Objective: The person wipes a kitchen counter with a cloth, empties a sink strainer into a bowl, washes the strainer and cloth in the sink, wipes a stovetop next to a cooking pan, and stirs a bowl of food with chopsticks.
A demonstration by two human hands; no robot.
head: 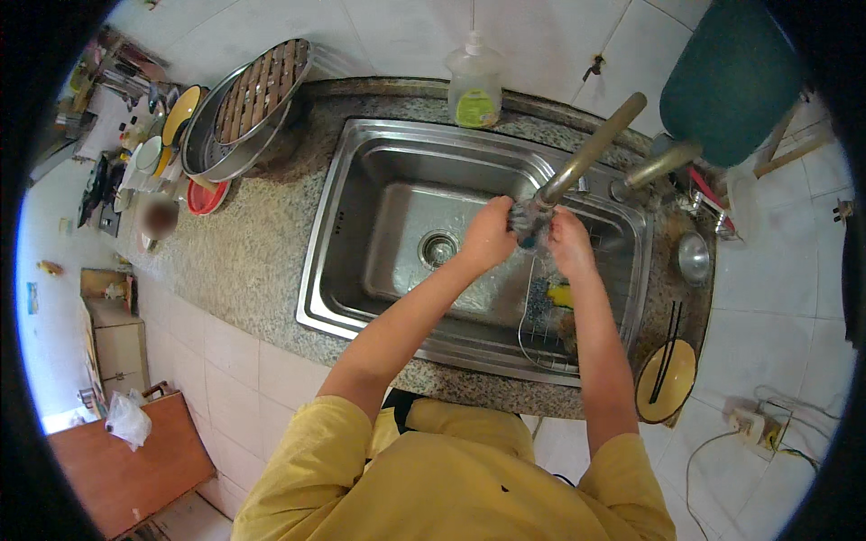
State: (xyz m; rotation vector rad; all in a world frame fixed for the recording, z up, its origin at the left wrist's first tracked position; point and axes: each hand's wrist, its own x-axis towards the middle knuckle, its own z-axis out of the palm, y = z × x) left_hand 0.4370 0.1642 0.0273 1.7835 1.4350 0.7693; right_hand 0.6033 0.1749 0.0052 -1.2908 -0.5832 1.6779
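Observation:
Under the mouth of the metal faucet (pixel 592 152), my left hand (pixel 490 231) and my right hand (pixel 570 242) hold a dark greyish, crumpled thing (pixel 530 218) between them, with water running over it. Blur and water hide what exactly it is. Below the hands lies the stainless steel sink (pixel 419 270), its round drain (pixel 438 249) left of them. A wire rack sits in the sink's right part, with a yellow sponge-like piece (pixel 560 295) and a dark mesh-like pad (pixel 539 301) near my right wrist.
A soap bottle (pixel 475 88) stands behind the sink. Steamer pans with a slatted rack (pixel 264 88) lean at the back left, near a red lid (pixel 207 196). At right are a small metal bowl (pixel 693 258) and a yellow bowl (pixel 666 382) with black chopsticks (pixel 666 351) across it.

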